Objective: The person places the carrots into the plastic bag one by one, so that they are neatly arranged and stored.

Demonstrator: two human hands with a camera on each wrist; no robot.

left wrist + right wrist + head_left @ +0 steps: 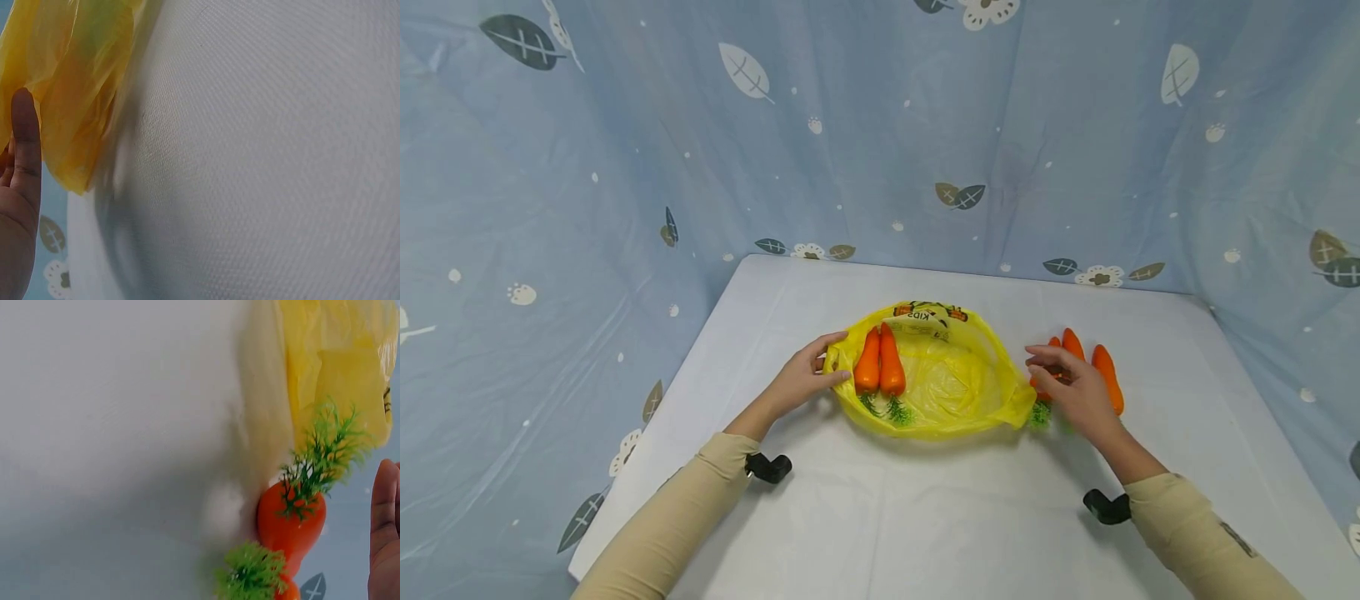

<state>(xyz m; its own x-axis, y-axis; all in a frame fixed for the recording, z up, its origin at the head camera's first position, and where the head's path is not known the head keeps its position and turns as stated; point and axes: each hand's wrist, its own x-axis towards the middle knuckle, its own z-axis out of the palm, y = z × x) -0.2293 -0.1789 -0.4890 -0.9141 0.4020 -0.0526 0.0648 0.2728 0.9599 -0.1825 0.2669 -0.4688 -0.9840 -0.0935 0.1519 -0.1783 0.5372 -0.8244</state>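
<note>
In the head view, a yellow plastic bag [955, 383] lies with its mouth spread wide, and two orange toy carrots [891, 362] with green tops rest inside at its left. My left hand [801, 379] holds the bag's left rim; its thumb lies against the yellow film [81, 112] in the left wrist view. Just right of the bag, my right hand [1078, 396] hovers over several more carrots [1107, 379], thumb and fingers apart, and partly hides them. The right wrist view shows one carrot [290, 519] beside the bag, apart from that hand.
A white table [880, 500] carries everything. Behind it and at the sides hangs a blue curtain [880, 150] with leaf and flower prints. A dark wrist device [769, 468] sits at the left cuff, and another dark device [1107, 507] at the right.
</note>
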